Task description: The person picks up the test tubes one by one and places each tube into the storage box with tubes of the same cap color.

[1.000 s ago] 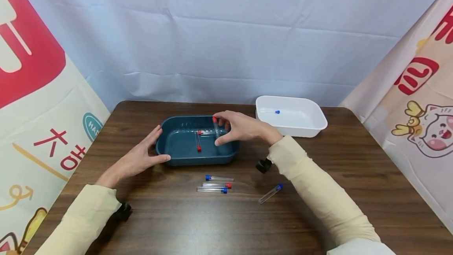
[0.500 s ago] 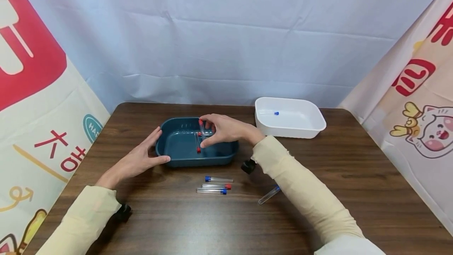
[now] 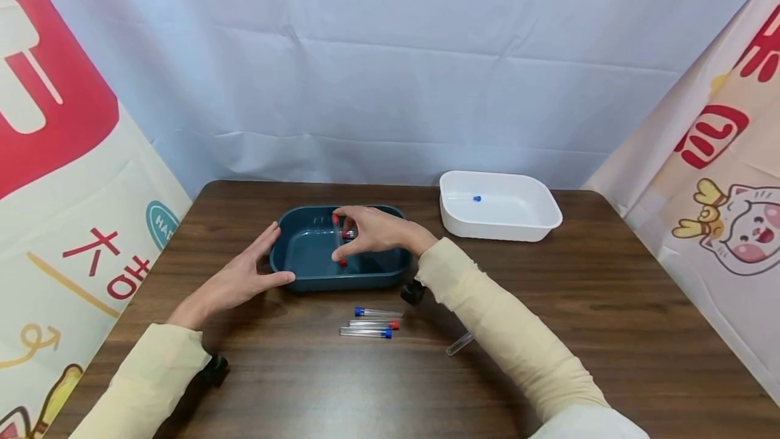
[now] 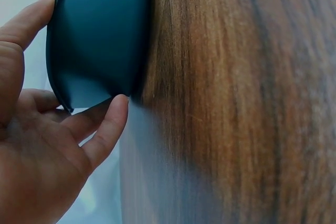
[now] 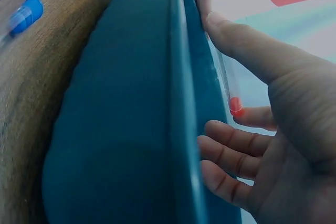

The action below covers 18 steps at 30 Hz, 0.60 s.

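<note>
My right hand [image 3: 380, 229] is over the dark teal tray [image 3: 341, 284], pinching a clear test tube [image 3: 337, 225] by its ends between thumb and forefinger. Its red cap [image 5: 236, 105] is at the forefinger in the right wrist view, with the other fingers loosely bent by the tray wall. Under this hand, red-capped tubes lie in the tray, partly hidden; one red cap [image 3: 343, 262] shows below the held tube. At the tray's left end, my left hand [image 3: 240, 280] is spread, thumb along the front side and fingers along the left side, fingertips at the wall in the left wrist view.
A white tray [image 3: 500, 230] at the back right holds one blue-capped tube [image 3: 474, 199]. In front of the teal tray lie two blue-capped tubes [image 3: 365, 332] and a red-capped tube [image 3: 374, 324]. Another tube [image 3: 460, 344] is partly under my right forearm.
My right hand has moved left over the teal tray with the pinched test tube, which now overlaps the tubes inside. My left hand has stayed at the tray's left end.
</note>
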### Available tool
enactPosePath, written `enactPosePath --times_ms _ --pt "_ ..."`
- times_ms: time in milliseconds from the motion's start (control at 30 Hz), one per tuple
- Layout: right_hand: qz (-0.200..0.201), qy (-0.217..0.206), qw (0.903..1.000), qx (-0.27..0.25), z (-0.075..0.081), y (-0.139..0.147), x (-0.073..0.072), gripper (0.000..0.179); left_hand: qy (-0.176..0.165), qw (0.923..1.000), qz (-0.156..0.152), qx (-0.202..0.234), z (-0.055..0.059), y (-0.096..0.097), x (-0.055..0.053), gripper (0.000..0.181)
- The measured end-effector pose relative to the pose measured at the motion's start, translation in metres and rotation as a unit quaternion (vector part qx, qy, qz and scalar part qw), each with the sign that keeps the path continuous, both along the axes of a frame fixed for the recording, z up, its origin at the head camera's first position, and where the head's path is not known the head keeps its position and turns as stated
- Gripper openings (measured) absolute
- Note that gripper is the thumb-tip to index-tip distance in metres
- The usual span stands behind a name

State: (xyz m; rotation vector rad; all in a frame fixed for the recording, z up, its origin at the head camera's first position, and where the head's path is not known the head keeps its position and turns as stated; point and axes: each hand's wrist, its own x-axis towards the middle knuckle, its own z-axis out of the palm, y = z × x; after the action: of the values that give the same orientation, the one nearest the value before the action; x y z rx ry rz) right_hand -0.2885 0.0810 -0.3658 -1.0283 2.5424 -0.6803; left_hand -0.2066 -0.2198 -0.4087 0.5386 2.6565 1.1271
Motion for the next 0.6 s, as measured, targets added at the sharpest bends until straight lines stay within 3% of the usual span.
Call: enactPosePath --times_ms 600 --pt "-0.017 -0.014 0.9997 -0.004 -0.009 -0.015 -0.008 0.099 0.002 1.0 -0.001 -0.002 0.0 -0.001 -0.001 0.099"
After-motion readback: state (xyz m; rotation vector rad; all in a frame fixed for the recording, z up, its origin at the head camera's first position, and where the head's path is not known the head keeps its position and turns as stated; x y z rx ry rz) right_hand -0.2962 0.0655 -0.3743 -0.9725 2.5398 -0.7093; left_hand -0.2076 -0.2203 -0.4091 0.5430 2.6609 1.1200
